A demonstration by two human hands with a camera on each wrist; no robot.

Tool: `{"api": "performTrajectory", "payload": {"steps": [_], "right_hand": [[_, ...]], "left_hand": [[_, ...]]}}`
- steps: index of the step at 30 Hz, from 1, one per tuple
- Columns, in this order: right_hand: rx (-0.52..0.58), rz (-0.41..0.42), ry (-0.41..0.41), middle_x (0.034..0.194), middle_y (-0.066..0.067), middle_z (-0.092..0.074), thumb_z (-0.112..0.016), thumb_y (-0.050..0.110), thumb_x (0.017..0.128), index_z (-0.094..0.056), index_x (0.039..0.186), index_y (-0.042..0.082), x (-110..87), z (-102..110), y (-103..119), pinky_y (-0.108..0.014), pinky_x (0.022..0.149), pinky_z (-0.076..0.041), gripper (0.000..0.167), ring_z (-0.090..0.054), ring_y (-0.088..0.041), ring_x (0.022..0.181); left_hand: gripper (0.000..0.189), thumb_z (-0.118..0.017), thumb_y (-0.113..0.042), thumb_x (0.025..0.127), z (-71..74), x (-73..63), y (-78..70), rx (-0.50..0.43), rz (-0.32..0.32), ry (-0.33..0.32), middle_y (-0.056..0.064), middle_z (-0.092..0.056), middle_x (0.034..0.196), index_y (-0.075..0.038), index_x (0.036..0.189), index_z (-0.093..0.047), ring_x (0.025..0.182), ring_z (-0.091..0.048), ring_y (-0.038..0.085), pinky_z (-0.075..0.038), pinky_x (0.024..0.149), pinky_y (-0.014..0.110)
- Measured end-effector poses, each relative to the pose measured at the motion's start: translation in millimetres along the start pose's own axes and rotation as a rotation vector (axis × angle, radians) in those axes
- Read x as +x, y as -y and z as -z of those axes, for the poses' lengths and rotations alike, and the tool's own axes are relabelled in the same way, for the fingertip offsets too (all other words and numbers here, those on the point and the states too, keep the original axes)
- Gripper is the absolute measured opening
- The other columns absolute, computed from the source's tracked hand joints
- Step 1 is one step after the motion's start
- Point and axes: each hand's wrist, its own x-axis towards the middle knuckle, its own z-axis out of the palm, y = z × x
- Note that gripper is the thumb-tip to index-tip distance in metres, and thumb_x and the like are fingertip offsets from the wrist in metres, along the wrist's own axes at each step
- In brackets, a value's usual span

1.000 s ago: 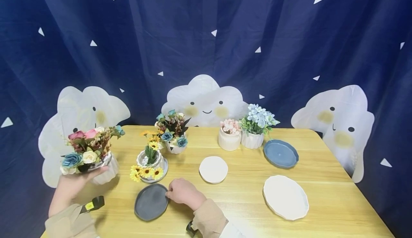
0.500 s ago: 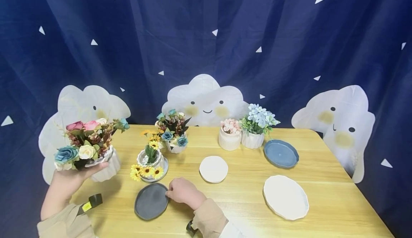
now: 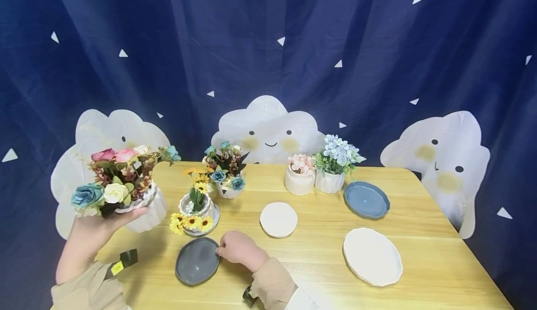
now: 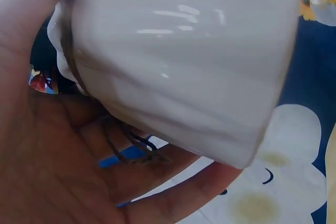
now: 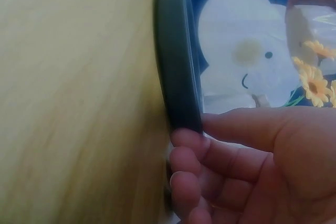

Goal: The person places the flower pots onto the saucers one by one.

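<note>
My left hand (image 3: pixel 94 235) grips a white flowerpot (image 3: pixel 154 210) of pink, cream and blue artificial roses, raised above the left of the table and slightly tilted. Close up in the left wrist view, the pot's smooth wall (image 4: pixel 189 72) lies against the fingers, with a thin cord around its rim. My right hand (image 3: pixel 241 250) pinches the right rim of a dark grey saucer (image 3: pixel 196 264) on the table; thumb and index finger hold that edge in the right wrist view. Just behind this saucer, a white pot of yellow sunflowers (image 3: pixel 205 207) stands on a lighter grey saucer (image 3: pixel 216 222).
At the back stand a pot of blue and cream roses (image 3: pixel 230 191), a ribbed pot of pink flowers (image 3: pixel 299 182) and a pot of pale blue flowers (image 3: pixel 329 182). A small white saucer (image 3: pixel 278 220), a blue saucer (image 3: pixel 367 200) and a larger white saucer (image 3: pixel 372 257) lie rightward.
My left hand has lifted the rose pot higher, and lately moved it a little to the right. The right hand stays at the dark saucer's rim.
</note>
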Motion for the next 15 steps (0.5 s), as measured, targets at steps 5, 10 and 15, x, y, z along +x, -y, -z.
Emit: {"api": "performTrajectory", "payload": {"steps": [5, 10, 15], "right_hand": [[0.001, -0.004, 0.011, 0.056, 0.007, -0.049, -0.066, 0.028, 0.087, -0.059, 0.06, 0.017, 1.0, -1.1, -0.4, -0.022, 0.047, -0.036, 0.03, -0.044, -0.009, 0.051], [0.003, -0.006, 0.014, 0.056, 0.007, -0.05, -0.066, 0.028, 0.087, -0.059, 0.06, 0.018, 1.9, -2.2, -1.1, -0.022, 0.047, -0.037, 0.03, -0.044, -0.009, 0.051], [-0.003, -0.005, 0.016, 0.057, 0.007, -0.05, -0.066, 0.029, 0.087, -0.059, 0.06, 0.018, 2.1, -2.2, -1.8, -0.022, 0.048, -0.037, 0.03, -0.045, -0.009, 0.052]], "left_hand": [[0.102, -0.082, 0.009, 0.064, -3.2, 0.8, -7.0, -0.008, -0.006, 0.015, -0.003, -0.047, 0.139, -0.02, 0.147, -0.031, 0.124, -0.041, 0.002, -0.032, 0.095, 0.004], [0.102, -0.083, 0.01, 0.063, -6.1, -0.4, -10.2, -0.015, -0.007, 0.022, -0.003, -0.049, 0.137, -0.02, 0.147, -0.032, 0.123, -0.044, 0.002, -0.035, 0.094, 0.005], [0.096, -0.083, 0.005, 0.066, -8.7, -2.0, -17.9, -0.015, 0.016, 0.055, -0.005, -0.052, 0.133, -0.02, 0.146, -0.035, 0.118, -0.047, 0.0, -0.037, 0.091, 0.006]]}}
